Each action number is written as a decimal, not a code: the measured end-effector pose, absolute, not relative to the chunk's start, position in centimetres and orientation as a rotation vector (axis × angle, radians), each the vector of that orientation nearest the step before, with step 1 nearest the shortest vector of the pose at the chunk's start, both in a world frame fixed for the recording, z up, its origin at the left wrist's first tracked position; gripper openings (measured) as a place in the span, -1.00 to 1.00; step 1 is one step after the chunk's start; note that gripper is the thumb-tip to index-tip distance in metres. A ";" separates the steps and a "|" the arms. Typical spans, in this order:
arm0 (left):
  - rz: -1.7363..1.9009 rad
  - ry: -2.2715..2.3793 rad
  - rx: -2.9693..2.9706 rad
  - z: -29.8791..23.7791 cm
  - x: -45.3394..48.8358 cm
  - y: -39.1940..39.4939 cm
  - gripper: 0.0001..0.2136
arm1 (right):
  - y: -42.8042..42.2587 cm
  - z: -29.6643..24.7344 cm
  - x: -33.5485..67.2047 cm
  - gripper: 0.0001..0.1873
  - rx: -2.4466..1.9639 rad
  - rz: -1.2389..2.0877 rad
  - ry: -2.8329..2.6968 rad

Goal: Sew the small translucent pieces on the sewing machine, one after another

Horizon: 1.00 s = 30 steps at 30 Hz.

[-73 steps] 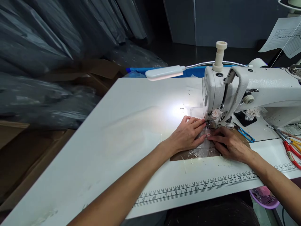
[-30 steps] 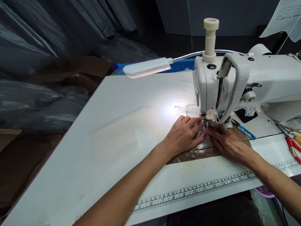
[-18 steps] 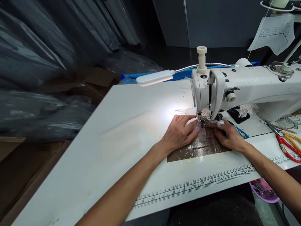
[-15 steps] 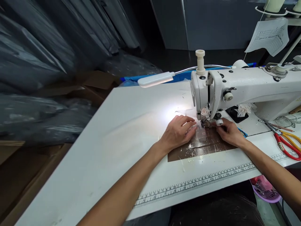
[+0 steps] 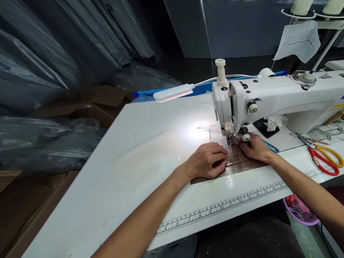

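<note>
A thin, see-through white piece of fabric point(image 5: 215, 133) lies under the needle area of the white sewing machine point(image 5: 268, 96). My left hand point(image 5: 208, 160) is at its near edge, left of the presser foot point(image 5: 230, 139), with thumb and fingers closed in a pinch on it. Just right of the foot is my right hand point(image 5: 254, 147), fingers curled in; what they hold, if anything, is hidden by the hand and machine head. Both hands rest over a brown sheet point(image 5: 236, 165) strewn with thread bits on the table.
Blue thread snips point(image 5: 271, 146) lie behind my right wrist. Scissors with red and yellow handles point(image 5: 321, 157) are at the right. A printed ruler point(image 5: 215, 211) runs along the table's front edge. A lamp point(image 5: 173, 93) reaches over the table. A purple basket point(image 5: 302, 211) stands below.
My left hand has gone from lying flat over the fabric to a curled pinch nearer the front edge, uncovering more fabric. My right hand stays beside the presser foot. The view has shifted slightly.
</note>
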<state>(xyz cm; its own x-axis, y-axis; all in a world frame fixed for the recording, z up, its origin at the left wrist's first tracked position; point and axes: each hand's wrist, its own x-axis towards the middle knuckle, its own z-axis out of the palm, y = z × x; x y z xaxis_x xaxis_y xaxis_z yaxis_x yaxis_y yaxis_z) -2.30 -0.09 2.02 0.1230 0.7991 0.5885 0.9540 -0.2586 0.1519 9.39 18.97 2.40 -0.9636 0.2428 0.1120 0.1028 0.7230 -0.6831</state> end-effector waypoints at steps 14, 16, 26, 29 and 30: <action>-0.760 -1.799 -2.156 2.0 -2.3 -0.2 -0.83 | 19.4 1.7 10.0 -0.65 0.289 0.500 -2.967; -0.718 -1.806 -2.146 2.1 -2.2 -0.2 -0.83 | 19.3 1.6 10.0 -0.64 0.284 0.464 -2.978; -0.509 -1.947 -2.079 2.2 -1.9 -0.4 -0.79 | 18.5 2.0 10.3 -0.62 0.294 0.240 -2.948; -0.504 -1.970 -2.075 2.0 -2.0 -0.5 -0.78 | 18.2 2.0 10.3 -0.61 0.259 0.195 -2.957; -0.513 -1.969 -2.073 2.0 -2.0 -0.6 -0.78 | 18.1 1.9 10.3 -0.61 0.244 0.174 -2.966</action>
